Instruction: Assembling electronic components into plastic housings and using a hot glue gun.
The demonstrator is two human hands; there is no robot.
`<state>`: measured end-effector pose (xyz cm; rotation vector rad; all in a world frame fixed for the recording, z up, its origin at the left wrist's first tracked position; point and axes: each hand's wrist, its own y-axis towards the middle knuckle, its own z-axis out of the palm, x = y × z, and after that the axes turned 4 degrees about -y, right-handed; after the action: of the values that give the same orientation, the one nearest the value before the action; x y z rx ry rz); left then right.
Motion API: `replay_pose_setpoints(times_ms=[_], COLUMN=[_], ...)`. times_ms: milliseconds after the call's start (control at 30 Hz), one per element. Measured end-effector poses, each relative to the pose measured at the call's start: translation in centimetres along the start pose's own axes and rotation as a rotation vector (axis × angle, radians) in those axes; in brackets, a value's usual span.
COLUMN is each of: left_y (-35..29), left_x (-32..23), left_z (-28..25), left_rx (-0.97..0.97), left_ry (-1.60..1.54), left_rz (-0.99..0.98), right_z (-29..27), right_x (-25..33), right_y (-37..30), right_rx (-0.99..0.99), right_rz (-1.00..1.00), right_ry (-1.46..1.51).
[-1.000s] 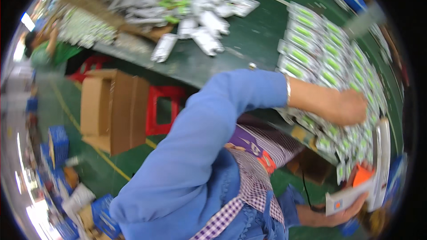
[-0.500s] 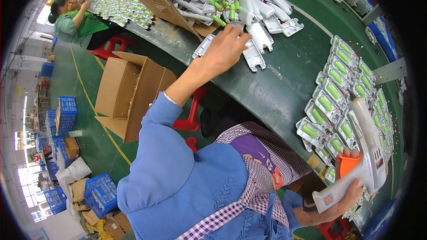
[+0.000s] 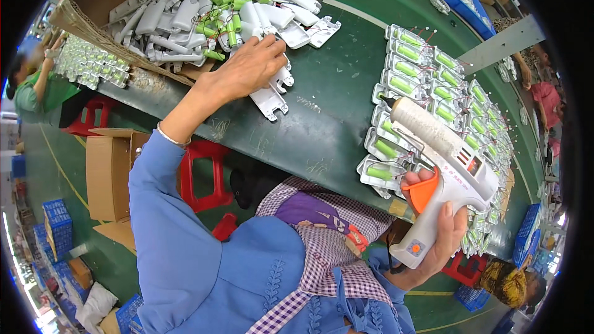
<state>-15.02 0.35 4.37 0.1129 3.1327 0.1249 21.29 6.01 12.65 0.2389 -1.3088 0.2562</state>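
Observation:
My left hand [image 3: 250,67] reaches over the table with its fingers curled together on a white plastic shell [image 3: 270,102] at the table's near side. The thumb and part of the shell are hidden under the hand. In my right hand [image 3: 447,235] is a white hot glue gun [image 3: 473,176] with an orange trigger [image 3: 424,190]. Its dark nozzle [image 3: 388,100] points up and to the left, above rows of white shells holding green battery cells [image 3: 385,148] with thin wires. More loose shells and green cells [image 3: 235,23] are heaped just beyond my left hand.
A cardboard box [image 3: 93,37] full of white shells lies on the green table [image 3: 309,142] at the left. Red stools [image 3: 204,176] and an open carton [image 3: 108,176] stand below. A metal post [image 3: 504,43] rises at the right. Other people sit at the far left and right.
The view has turned, so the table appears shifted left. My left hand stays by the loose shells, its fingers closed over one. The glue gun remains in my right hand, above the rows.

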Motion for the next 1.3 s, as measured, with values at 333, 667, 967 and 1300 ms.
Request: replay_pose_setpoints(times_ms=[333, 667, 967, 1300], left_y=[0.8, -7.4, -2.9, -5.6], left_x=[-1.8, -7.3, -10.0, -0.9], left_z=[0.3, 1.3, 5.5, 5.6], left_rx=[-0.34, -0.132, -0.52, -0.651], left_ry=[-0.108, -0.069, -0.256, 0.186], left_rz=[0.274, 0.189, -0.074, -0.693], right_z=[-0.1, 0.6, 2.0, -0.1], right_x=[0.0, -0.6, -0.7, -2.0], right_y=[1.3, 1.1, 1.1, 2.3], right_rx=[0.012, 0.035, 0.041, 0.255], right_rz=[0.065, 0.094, 0.117, 0.183], right_ry=[-0.074, -0.094, -0.102, -0.14])
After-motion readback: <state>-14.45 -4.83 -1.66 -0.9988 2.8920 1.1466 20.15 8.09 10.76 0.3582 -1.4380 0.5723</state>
